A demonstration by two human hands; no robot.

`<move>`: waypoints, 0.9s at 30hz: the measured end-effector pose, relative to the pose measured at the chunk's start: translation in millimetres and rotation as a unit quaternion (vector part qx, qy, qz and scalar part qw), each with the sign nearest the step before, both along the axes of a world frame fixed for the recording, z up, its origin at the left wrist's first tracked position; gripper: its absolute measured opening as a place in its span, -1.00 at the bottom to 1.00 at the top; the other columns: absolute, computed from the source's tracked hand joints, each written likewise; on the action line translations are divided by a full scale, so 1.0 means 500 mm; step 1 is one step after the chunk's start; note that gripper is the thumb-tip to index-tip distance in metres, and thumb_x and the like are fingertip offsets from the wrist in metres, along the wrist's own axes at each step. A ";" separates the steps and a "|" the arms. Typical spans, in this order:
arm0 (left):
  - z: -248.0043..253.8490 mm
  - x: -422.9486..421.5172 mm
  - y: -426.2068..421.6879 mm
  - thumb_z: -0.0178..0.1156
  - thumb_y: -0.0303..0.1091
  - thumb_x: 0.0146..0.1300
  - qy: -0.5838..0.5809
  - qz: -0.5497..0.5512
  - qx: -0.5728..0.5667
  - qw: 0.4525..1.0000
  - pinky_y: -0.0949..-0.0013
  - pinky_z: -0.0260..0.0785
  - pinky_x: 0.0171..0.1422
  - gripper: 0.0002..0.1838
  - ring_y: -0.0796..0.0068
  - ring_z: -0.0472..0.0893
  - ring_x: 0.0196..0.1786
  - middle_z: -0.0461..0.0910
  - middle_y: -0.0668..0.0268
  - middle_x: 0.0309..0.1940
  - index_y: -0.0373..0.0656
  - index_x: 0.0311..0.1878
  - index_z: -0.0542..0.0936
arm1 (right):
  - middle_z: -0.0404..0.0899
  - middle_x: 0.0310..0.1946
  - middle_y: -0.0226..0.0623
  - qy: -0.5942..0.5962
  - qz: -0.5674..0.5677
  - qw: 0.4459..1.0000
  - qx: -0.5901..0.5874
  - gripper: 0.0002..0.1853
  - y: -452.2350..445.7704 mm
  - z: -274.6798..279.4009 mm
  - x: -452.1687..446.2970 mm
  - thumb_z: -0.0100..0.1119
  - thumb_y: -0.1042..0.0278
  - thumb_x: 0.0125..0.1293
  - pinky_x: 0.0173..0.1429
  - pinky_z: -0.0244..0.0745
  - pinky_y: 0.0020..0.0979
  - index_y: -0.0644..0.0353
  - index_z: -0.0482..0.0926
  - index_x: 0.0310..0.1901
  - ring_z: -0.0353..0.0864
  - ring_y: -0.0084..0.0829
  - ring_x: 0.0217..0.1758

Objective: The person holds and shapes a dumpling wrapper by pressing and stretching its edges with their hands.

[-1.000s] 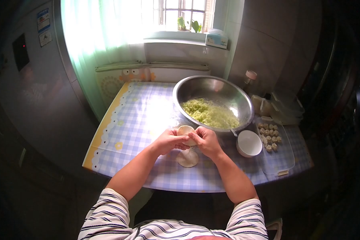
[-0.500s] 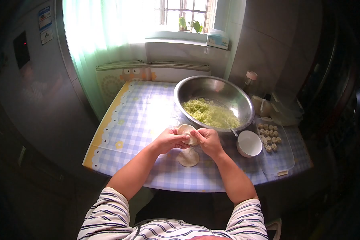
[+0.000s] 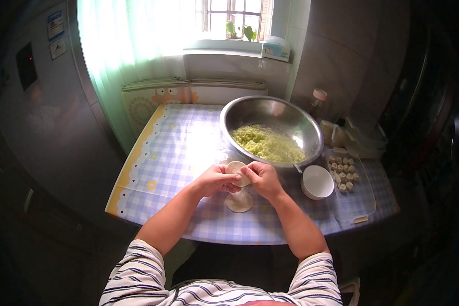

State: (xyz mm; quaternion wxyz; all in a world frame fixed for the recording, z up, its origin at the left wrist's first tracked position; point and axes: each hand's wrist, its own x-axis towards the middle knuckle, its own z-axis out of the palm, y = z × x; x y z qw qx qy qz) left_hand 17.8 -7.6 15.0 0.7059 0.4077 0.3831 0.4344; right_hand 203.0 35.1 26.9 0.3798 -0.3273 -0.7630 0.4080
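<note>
Above the near half of the desk (image 3: pixel 163 153), close to its middle, one pale round dough sheet (image 3: pixel 234 167) is held in the air between two hands. The left hand (image 3: pixel 217 179) is closed on the left side of this sheet, with the thumb lying over its face. The right hand (image 3: pixel 264 178) pinches the right side with thumb and fingers, so the hands are near to each other. Whether some filling lies inside the sheet, I cannot tell. Just below the hands, a second dough sheet (image 3: pixel 239 202) lies flat on the blue checked cloth of the desk.

Beyond the hands stands a wide metal basin (image 3: pixel 306 122), and at its bottom there is a heap of chopped green filling (image 3: pixel 268 144). A thin metal handle (image 3: pixel 297 168) leans out over its near rim, toward the white bowl (image 3: pixel 317 183), which stands to the right of the right hand. Just beside this bowl, a clear tray (image 3: pixel 356 206) carries small pale pieces (image 3: pixel 343 176), grouped in its far part. Behind the tray are some clear containers (image 3: pixel 367 140), and a jar with a pink lid (image 3: pixel 319 96) stands behind the basin. Farther away, a tissue box (image 3: pixel 276 50) rests on the window sill.
</note>
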 end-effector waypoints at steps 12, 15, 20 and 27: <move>-0.004 -0.003 0.005 0.25 -0.34 0.13 -0.020 0.004 0.016 1.000 0.44 0.51 -0.21 -0.71 0.44 0.63 -0.33 0.60 0.22 -0.29 -0.26 -0.11 0.52 | 0.52 -0.59 -0.37 0.049 0.007 0.998 -0.035 -0.77 -0.004 -0.005 -0.005 0.14 0.27 0.22 -0.39 0.35 -0.55 0.30 0.57 -0.37 0.42 -0.66 -0.50; -0.004 -0.002 0.004 0.26 -0.33 0.13 -0.014 -0.010 0.015 1.000 0.44 0.51 -0.21 -0.71 0.44 0.63 -0.32 0.60 0.21 -0.29 -0.25 -0.10 0.52 | 0.51 -0.56 -0.46 0.015 0.012 1.000 -0.023 -0.80 -0.008 0.006 -0.004 0.15 0.29 0.22 -0.39 0.33 -0.58 0.28 0.55 -0.39 0.39 -0.70 -0.47; -0.007 -0.001 0.005 0.25 -0.32 0.14 -0.010 -0.004 0.015 1.000 0.44 0.51 -0.20 -0.71 0.45 0.63 -0.31 0.60 0.22 -0.28 -0.25 -0.11 0.52 | 0.49 -0.58 -0.47 -0.023 -0.006 1.000 -0.001 -0.80 -0.008 0.008 0.000 0.17 0.30 0.20 -0.42 0.30 -0.57 0.28 0.53 -0.42 0.36 -0.70 -0.49; -0.010 -0.001 0.008 0.25 -0.32 0.14 -0.019 -0.005 0.018 1.000 0.43 0.51 -0.20 -0.70 0.45 0.62 -0.31 0.59 0.23 -0.29 -0.25 -0.10 0.51 | 0.48 -0.58 -0.49 0.002 -0.004 1.000 -0.005 -0.78 -0.010 0.005 -0.002 0.14 0.28 0.24 -0.41 0.30 -0.59 0.29 0.53 -0.42 0.37 -0.71 -0.49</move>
